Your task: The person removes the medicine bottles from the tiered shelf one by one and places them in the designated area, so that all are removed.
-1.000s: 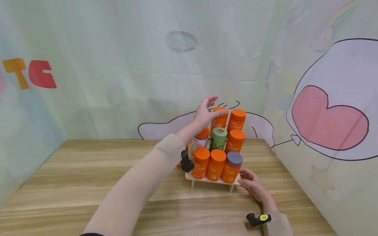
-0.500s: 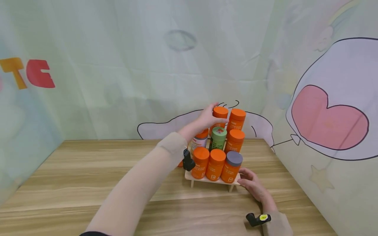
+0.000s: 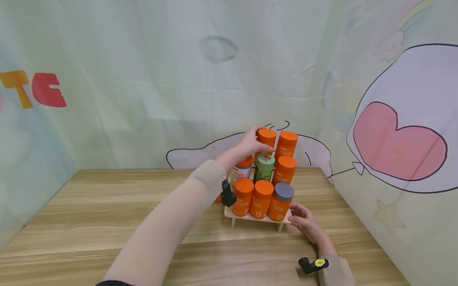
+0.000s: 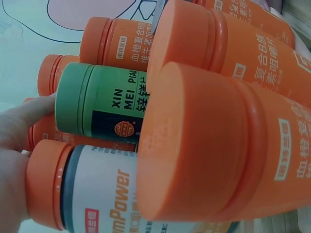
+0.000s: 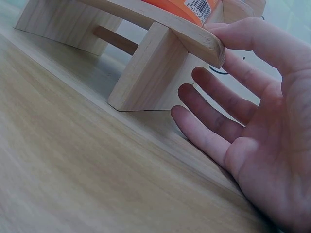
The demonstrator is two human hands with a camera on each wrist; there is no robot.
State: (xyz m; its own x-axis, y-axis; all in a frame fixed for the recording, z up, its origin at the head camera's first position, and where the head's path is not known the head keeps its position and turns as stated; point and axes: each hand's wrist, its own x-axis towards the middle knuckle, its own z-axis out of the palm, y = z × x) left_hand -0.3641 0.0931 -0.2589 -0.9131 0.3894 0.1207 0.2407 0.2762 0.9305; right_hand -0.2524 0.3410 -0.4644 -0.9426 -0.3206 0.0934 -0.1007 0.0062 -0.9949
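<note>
A stepped wooden rack [image 3: 250,218] bears rows of supplement jars, mostly orange. My left hand [image 3: 249,145] grips an orange jar [image 3: 266,136] at the rack's back left, thumb across its front and fingers behind. Below that jar stand a green jar [image 3: 264,169] and a white-labelled jar with an orange lid [image 3: 241,171]. In the left wrist view part of this hand [image 4: 14,165] shows beyond the green jar [image 4: 97,99]. My right hand [image 3: 309,227] pinches the rack's front right corner. In the right wrist view its thumb lies at the board's corner, other fingers loosely bent beneath.
The front row holds two orange-lidded jars and one jar with a grey lid [image 3: 284,192]. A sliver of something orange [image 3: 218,199] shows left of the rack, mostly hidden by my wrist. The wooden table [image 3: 118,206] meets printed curtains [image 3: 143,99] behind and at the sides.
My left hand has come down from over the back left orange jar and its fingers have closed round it. The right hand stays at the rack's corner.
</note>
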